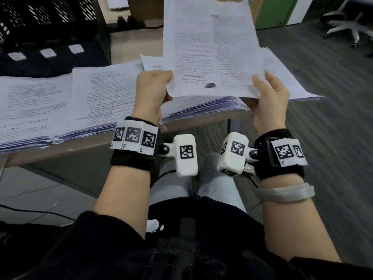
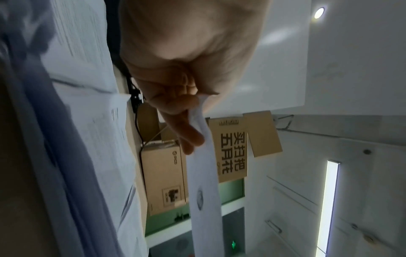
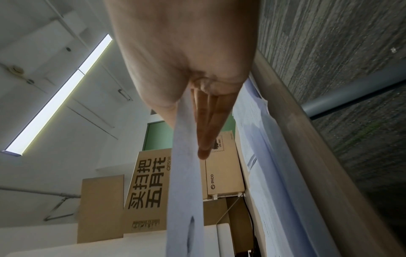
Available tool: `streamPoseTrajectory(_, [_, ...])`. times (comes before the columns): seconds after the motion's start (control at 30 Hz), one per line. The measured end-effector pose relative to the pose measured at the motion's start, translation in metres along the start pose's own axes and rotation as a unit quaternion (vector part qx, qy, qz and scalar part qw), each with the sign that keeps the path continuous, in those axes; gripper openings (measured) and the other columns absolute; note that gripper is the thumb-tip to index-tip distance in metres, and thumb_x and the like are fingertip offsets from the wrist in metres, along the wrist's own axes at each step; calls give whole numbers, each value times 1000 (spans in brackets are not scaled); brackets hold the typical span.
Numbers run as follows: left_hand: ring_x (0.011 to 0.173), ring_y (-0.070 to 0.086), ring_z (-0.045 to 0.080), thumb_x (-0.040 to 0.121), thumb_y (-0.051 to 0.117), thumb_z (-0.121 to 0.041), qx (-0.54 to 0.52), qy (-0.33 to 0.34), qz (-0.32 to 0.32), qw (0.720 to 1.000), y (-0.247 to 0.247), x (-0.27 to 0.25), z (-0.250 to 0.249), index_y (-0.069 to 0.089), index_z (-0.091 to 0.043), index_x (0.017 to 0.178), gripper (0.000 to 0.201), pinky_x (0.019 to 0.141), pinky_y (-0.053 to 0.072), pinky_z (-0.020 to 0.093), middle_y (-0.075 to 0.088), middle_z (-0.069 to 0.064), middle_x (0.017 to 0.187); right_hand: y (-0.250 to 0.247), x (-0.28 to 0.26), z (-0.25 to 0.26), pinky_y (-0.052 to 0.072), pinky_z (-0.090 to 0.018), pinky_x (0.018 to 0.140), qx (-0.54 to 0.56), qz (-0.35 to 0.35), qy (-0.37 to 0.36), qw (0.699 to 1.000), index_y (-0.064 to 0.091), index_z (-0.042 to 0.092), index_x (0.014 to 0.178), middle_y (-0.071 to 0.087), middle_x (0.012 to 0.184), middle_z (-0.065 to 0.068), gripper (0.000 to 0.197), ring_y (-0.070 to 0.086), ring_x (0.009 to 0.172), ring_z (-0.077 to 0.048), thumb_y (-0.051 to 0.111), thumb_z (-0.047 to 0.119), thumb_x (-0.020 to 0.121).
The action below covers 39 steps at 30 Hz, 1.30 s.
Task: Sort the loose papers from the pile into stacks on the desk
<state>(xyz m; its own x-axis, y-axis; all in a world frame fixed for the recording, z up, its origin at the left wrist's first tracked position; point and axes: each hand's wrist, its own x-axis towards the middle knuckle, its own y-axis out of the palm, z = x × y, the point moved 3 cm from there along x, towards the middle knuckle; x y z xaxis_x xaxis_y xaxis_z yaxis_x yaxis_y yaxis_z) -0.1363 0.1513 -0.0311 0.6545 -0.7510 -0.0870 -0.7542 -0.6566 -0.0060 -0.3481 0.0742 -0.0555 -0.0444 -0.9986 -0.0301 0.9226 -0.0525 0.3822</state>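
Observation:
I hold a printed sheet [image 1: 210, 51] upright above the desk, text facing me, a dark stamp near its lower edge. My left hand [image 1: 153, 87] pinches its lower left corner; in the left wrist view the sheet [image 2: 204, 173] runs edge-on past my left fingers [image 2: 184, 128]. My right hand [image 1: 268, 96] pinches the lower right corner, thumb in front, and the right wrist view shows the sheet [image 3: 186, 173] between thumb and straight fingers [image 3: 206, 132]. Under the sheet lies the messy paper pile [image 1: 212, 106]. Two neater stacks [image 1: 34, 104] [image 1: 103, 96] lie to the left.
A black mesh file rack [image 1: 46, 27] stands at the back left of the desk [image 1: 84, 142]. Cardboard boxes [image 2: 162, 180] stand behind the pile. An office chair [image 1: 347, 27] is on the carpet at far right. The pile overhangs the desk's right end.

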Motion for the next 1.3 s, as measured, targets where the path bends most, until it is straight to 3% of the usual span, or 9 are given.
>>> streamPoseTrajectory(0.17, [52,60,20,90,47,1,-40,-7,50,998,53,2,4,54,-10,63,30,37,34,17,63,2,68,-29,9,6,53,-23,54,15,-21,21,999,56,12,91,69,89,-5,13,71,67,-24,62,23,91])
streamPoseTrajectory(0.43, [39,63,15,92,39,4,-11,-50,118,992,131,8,13,43,-9,71,25,35,32,16,55,10,68,-82,35,6,52,-22,53,-20,-135,26,990,60,9,89,68,91,-7,17,67,68,-18,68,24,86])
streamPoseTrajectory(0.53, [36,61,13,89,47,2,44,-63,143,987,150,12,20,44,-9,73,20,34,34,15,49,7,54,-101,48,-2,56,-26,68,-23,-201,51,978,49,8,111,53,113,-6,41,58,95,-15,72,25,82])
streamPoseTrajectory(0.67, [32,57,10,88,61,-2,114,-73,200,970,169,12,26,46,-8,64,29,34,41,15,56,7,41,-106,58,-13,59,-26,75,-13,-145,111,983,31,5,138,46,135,-10,83,58,113,-19,77,34,75])
streamPoseTrajectory(0.83, [27,43,4,83,72,-15,170,-33,171,970,183,9,35,61,9,76,27,35,38,15,59,13,59,-100,71,-16,59,-33,81,-22,-101,125,987,57,4,119,68,111,-9,42,68,96,-20,69,24,85])
streamPoseTrajectory(0.97, [33,47,2,80,74,-29,188,10,121,975,175,17,26,53,-12,84,27,48,42,23,60,10,62,-100,84,-15,60,-37,78,-39,-96,146,984,58,1,117,67,106,-14,39,67,88,-23,67,21,85])
streamPoseTrajectory(1.03, [33,44,0,79,74,-32,181,21,93,979,167,23,22,56,-7,106,41,50,40,21,58,2,58,-97,89,-16,60,-37,77,-47,-84,161,982,55,0,119,65,109,-15,35,65,91,-24,62,14,88])
streamPoseTrajectory(1.17, [69,63,12,74,74,-34,208,46,51,976,148,33,21,63,-10,113,47,80,54,30,67,3,77,-88,95,-19,55,-36,74,-49,-87,165,981,46,-1,122,57,108,-14,34,57,98,-27,41,-10,89])
streamPoseTrajectory(1.3, [108,60,20,80,70,-29,265,2,68,962,118,40,30,61,-15,121,45,102,45,34,63,5,119,-90,95,-19,51,-35,69,-4,-149,135,980,47,3,118,58,88,-5,37,56,77,-22,33,-13,88])
